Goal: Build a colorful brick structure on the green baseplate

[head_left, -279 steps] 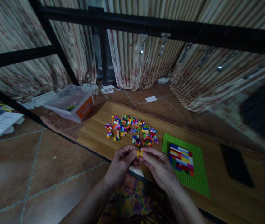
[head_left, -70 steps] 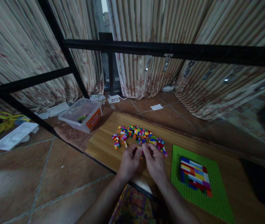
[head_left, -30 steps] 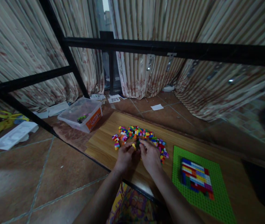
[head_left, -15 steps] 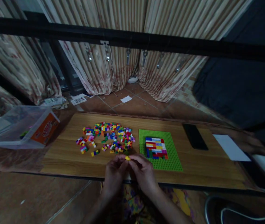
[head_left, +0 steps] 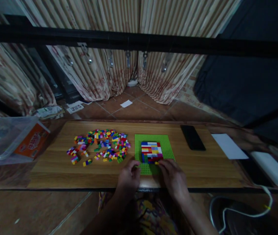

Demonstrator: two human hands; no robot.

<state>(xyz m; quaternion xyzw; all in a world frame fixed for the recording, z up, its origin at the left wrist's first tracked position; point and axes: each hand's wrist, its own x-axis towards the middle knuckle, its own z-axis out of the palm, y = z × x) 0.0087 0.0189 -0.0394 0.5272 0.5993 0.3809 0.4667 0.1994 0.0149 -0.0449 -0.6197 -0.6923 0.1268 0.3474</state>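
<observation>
My right hand (head_left: 174, 178) is closed in a pinch on a small yellow toy brick (head_left: 156, 163). It holds this brick at the near right edge of a flat block of multicoloured bricks (head_left: 151, 150). That block sits on the green baseplate (head_left: 167, 147). My left hand (head_left: 129, 178) is curled at the baseplate's near left corner, thumb and forefinger together. Something small and greenish shows at its fingertips, too dim to name. To the left, loose bricks (head_left: 109, 151) in many colours lie spread over the wooden table (head_left: 55, 173).
A clear plastic box (head_left: 14, 137) with an orange label stands at the table's left end. Right of the baseplate lies a black phone (head_left: 193, 137). Farther right are white paper (head_left: 229, 146), a white device (head_left: 273, 169) and a white cable (head_left: 246, 214). Curtains hang behind.
The view has turned right. My hands, earlier together by the loose bricks with a yellow brick between them, have parted and moved to the baseplate. The yellow brick is now at the block's edge.
</observation>
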